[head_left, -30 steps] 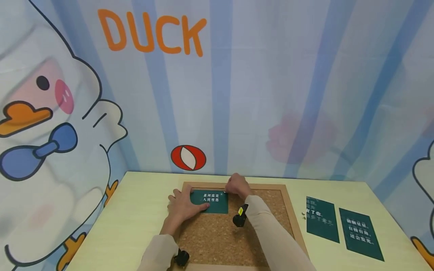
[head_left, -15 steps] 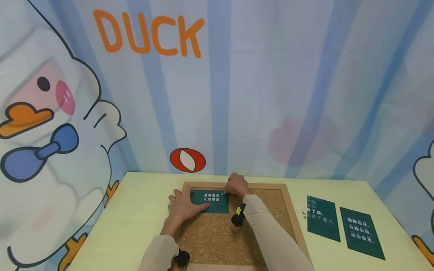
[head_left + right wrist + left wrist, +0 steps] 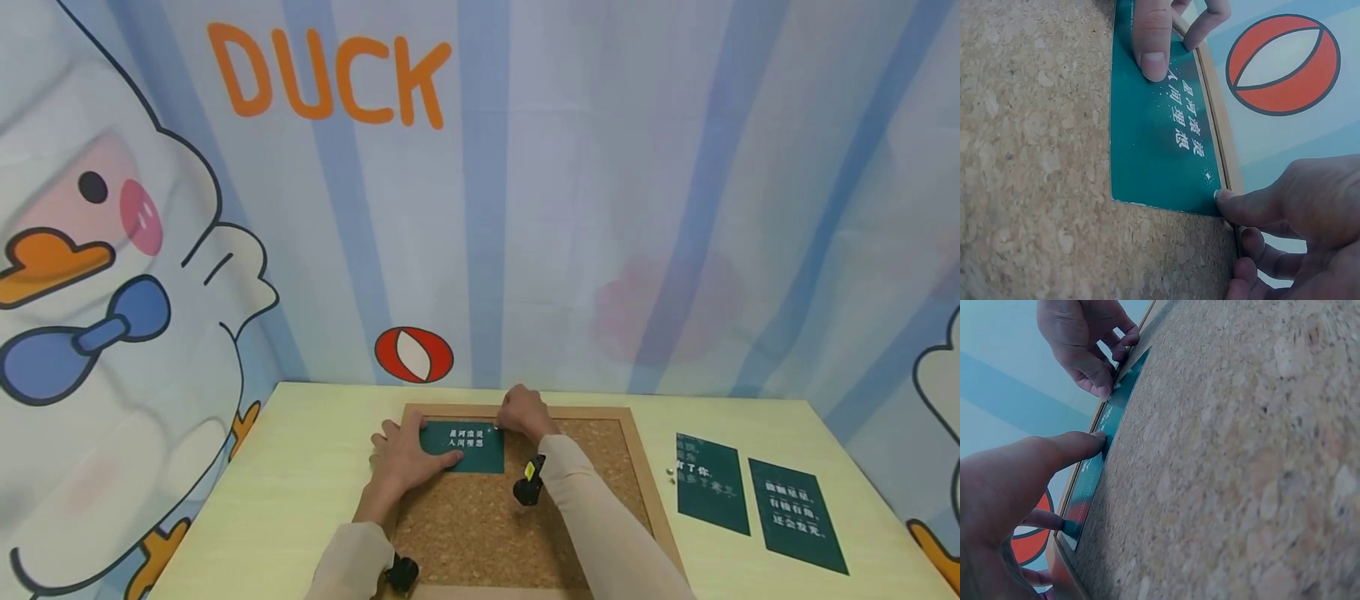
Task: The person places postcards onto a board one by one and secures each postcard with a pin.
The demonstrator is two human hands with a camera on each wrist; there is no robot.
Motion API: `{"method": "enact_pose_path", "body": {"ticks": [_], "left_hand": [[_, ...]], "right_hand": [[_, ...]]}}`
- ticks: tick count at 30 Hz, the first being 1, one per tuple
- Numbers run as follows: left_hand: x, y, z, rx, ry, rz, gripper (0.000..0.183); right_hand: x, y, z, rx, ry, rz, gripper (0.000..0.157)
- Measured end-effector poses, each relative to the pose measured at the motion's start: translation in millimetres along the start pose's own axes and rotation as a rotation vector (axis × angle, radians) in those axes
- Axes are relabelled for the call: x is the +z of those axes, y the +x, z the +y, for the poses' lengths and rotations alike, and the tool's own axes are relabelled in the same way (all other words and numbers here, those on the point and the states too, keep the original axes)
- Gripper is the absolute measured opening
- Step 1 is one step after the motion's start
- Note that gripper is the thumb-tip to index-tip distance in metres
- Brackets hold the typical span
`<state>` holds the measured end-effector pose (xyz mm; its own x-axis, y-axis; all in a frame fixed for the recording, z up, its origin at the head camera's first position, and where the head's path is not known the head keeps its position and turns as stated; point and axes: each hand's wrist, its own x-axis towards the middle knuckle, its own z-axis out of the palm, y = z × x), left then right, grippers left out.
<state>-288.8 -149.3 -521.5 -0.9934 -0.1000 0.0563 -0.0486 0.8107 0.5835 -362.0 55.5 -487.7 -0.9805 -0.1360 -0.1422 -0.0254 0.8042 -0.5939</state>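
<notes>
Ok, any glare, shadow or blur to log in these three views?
Head view: light mostly even, with a soft shadow on the cork board beside the right sleeve; left wrist view: dim, cool cast, the green card steeply foreshortened with a reddish sheen, lettering unreadable; right wrist view: bluish cast, little blur, card lettering fairly clear.

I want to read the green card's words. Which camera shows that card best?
The right wrist view: the green card looks big there, its white writing clear, though one end is cut off. The head view shows it smaller, partly covered by the left hand. The left wrist view shows only a thin strip.
</notes>
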Motion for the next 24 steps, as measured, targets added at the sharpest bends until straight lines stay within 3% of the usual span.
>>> {"method": "enact_pose_path", "body": {"ticks": [7, 14, 24], "left_hand": [[-0.2, 1.5, 0.4, 0.000, 0.001, -0.001, 0.084], [-1.8, 1.5, 3.7, -0.004, 0.008, -0.004, 0.084], [-1.9, 0.9, 2.5, -0.028, 0.000, -0.013, 0.086]], "right_hand": [[-2.8, -1.2, 0.1, -0.001, 0.020, 0.007, 0.039], [-3.7, -3.3, 1.4, -0.016, 0.043, 0.020, 0.046], [-1.5, -10.0, 4.8, -0.054, 0.070, 0.046, 0.029]]}}
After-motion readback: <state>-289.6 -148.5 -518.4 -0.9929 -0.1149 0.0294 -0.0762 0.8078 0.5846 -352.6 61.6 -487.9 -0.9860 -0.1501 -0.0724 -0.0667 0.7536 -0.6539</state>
